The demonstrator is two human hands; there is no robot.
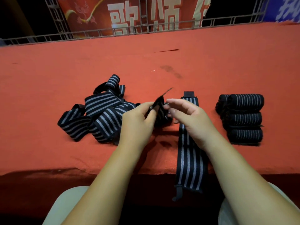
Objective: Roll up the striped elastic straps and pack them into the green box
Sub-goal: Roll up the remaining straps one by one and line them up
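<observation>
You worked at one long counter [211,54] covered in red cloth, stained dark in patches and torn in a thin slit near its far edge. Behind it ran a grey metal railing [65,35]. Past that hung one red banner [129,15] with large pale characters, and a blue banner [287,8] was cut off at the top right. The room around them was dark.

On the counter's left lay one tangled pile of loose straps [97,114], black with grey stripes. They were too knotted together for you to count. One flat strap [190,159] lay stretched out between your arms, its far end on the cloth and its near end hanging over the counter's front edge. On the right, well apart from the pile, sat the rolls [243,117]. Three were stacked in a front row, with at least one more dark roll partly hidden behind them.

Your two bare forearms reached in from below. Your left hand [138,124] had its fingers curled, pinching the end of one more strap [159,104] lifted just above the cloth. Your right hand [190,117] was beside it with fingers loose and spread, their tips right at the strap. I cannot tell whether they touched it. That strap was blurred, and your left hand hid its lower part.
</observation>
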